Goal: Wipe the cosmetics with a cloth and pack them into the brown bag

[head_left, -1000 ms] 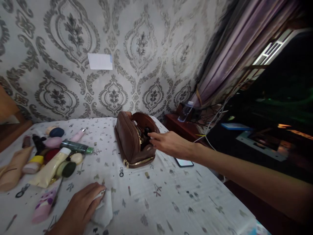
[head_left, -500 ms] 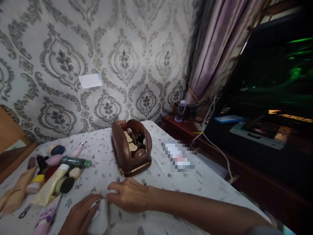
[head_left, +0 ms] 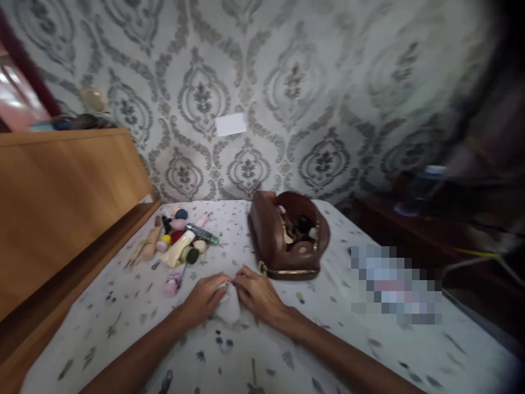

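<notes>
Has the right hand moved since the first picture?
Yes. Judged against the brown bag, the right hand has come away from its opening, leftward and nearer the camera, beside the white tissue.

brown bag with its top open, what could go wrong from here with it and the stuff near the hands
The brown bag stands open with small things showing inside, so a bump from the right hand, just in front of it, might spill some.

The pink tube lies close to the left hand, which could nudge it.

The white tissue is in the left hand; if it is thin paper, it might tear when pulled.
</notes>
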### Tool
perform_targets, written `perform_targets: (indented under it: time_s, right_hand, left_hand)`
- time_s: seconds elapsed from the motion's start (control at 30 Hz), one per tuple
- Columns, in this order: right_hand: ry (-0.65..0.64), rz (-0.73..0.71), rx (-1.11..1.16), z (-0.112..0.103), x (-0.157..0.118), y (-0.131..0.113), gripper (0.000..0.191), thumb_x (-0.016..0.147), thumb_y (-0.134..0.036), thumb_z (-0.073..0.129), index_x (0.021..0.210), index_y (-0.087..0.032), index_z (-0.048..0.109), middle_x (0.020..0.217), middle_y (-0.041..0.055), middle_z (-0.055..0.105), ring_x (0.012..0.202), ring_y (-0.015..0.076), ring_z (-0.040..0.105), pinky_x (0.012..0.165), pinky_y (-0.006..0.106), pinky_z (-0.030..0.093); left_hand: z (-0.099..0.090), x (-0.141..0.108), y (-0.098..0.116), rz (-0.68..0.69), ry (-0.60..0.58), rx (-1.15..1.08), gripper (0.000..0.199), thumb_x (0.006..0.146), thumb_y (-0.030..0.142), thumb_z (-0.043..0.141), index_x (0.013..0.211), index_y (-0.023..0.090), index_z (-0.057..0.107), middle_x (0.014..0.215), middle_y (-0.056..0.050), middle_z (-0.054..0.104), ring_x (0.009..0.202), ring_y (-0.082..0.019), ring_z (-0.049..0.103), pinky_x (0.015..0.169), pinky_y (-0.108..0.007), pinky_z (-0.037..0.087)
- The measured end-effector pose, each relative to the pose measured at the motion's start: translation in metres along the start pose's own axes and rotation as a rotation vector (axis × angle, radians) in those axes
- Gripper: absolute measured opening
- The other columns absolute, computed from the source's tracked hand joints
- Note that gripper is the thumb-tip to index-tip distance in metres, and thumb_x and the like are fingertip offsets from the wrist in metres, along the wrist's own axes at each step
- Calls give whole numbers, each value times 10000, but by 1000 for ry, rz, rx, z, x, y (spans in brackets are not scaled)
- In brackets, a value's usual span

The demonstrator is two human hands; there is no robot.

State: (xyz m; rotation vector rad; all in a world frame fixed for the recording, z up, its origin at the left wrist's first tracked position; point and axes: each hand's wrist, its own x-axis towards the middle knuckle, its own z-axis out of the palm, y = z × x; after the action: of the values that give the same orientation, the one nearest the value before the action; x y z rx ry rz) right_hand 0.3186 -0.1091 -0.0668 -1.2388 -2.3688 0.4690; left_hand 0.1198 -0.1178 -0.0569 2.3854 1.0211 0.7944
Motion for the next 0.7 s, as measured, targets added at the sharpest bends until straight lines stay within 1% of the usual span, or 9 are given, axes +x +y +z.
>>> perform_targets:
  time_s: [0.07,0.17,0.23,0.27,0.37,0.43,0.5,0.6,0.7]
  right_hand:
    - [-17,42,6,1,6,-7,283,843,-72,489,1018,-164,691,1071,98,654,909,196,650,802,286,485]
    - [30,37,111,7,15,-18,343,827,-65,457,1087,-171,654,1049,103,664,946,218,634,856,329,492]
    - [65,11,283,15,20,-23,422,829,-81,431,1197,-196,603,953,68,676,887,215,633,839,352,511]
    - [69,5,397,19,21,-25,445,842,-111,425,1252,-206,572,902,50,671,834,209,633,803,353,525]
    - [65,44,733,32,21,-27,453,886,-295,471,1326,-202,524,786,17,619,708,192,614,683,331,539]
    - [72,102,885,38,21,-26,518,845,-438,569,1299,-190,545,727,2,590,643,180,591,626,319,528]
    - [84,177,979,40,20,-24,592,746,-517,683,1225,-183,587,659,-20,567,547,154,537,538,297,496]
    - [129,281,1046,38,19,-25,603,629,-556,785,1072,-170,647,548,-67,483,420,94,397,394,234,379]
    - [172,314,1053,33,18,-29,562,594,-567,816,959,-164,676,477,-108,366,369,59,304,341,202,277]
  left_hand:
    - [-4,0,0,-23,15,-16,334,1023,357,337,1088,187,617,1002,-66,717,944,-179,671,877,-278,507]
    - [-10,0,-4,-63,91,-13,300,1018,348,347,1094,185,587,993,-68,701,933,-186,662,866,-287,494]
    - [-13,-1,-9,-83,153,14,283,1014,339,351,1118,184,564,1014,-78,694,943,-196,660,857,-295,494]
    - [-15,-2,-11,-88,176,40,285,1013,332,345,1142,179,548,1037,-89,691,948,-202,660,853,-301,495]
    - [-16,-4,-16,-92,200,110,300,1013,321,329,1188,167,518,1064,-108,688,940,-213,665,834,-308,500]
    - [-15,-5,-17,-88,190,128,301,1013,321,328,1180,169,527,1047,-104,693,933,-214,668,828,-303,502]
    - [-13,-6,-18,-84,177,139,306,1010,319,331,1183,170,536,1025,-97,700,922,-214,673,821,-299,505]
    - [-12,-8,-18,-75,165,172,318,1005,296,335,1221,176,534,1038,-86,706,922,-208,675,822,-293,503]
    - [-16,-8,-20,-77,176,231,297,1001,271,342,1180,199,568,1007,-49,711,896,-181,671,810,-264,496]
